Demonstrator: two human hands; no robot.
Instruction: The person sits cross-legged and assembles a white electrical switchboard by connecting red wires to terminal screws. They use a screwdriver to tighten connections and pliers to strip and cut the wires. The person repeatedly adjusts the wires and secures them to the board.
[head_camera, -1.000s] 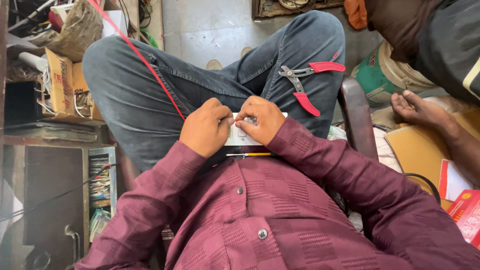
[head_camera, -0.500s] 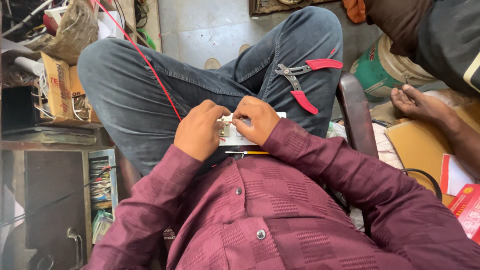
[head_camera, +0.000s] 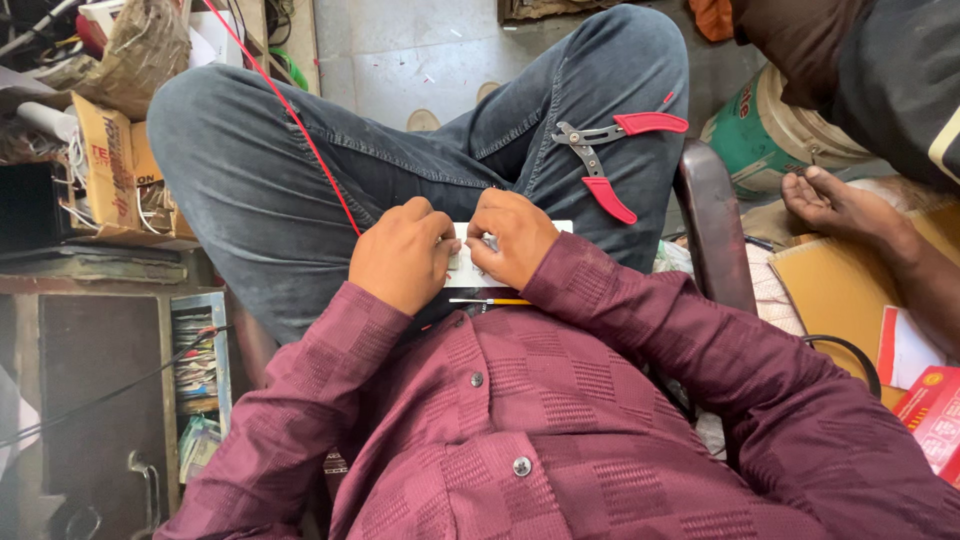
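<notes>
Head view: I'm sitting cross-legged and working a small white flat part (head_camera: 470, 268) on my lap, at about 12 o'clock from my shirt front. My left hand (head_camera: 400, 255) is gripping its left end, grip closed on it, and my right hand (head_camera: 512, 238) is pinching it from the 3 o'clock side, fingertips pressed together on the top edge. What sits under the fingertips is hidden. A thin yellow-handled tool (head_camera: 490, 301) is lying just beside the part at 6 o'clock, untouched. Red-handled pliers (head_camera: 610, 155) are resting on my right thigh at 1 o'clock from the hands, jaws parted. A red wire (head_camera: 290, 120) is running from 11 o'clock down toward my left hand.

Judging by the pinch, I'm seating or holding something small on the part; the next move likely calls for a steady left grip while the right fingers work fine, or reach for the tool.

Against the earlier frames: both hands are staying on the part in much the same pose, only the view is shifting slightly; the pliers are lying where they were. Another person's bare foot (head_camera: 835, 205) is resting at 3 o'clock.
</notes>
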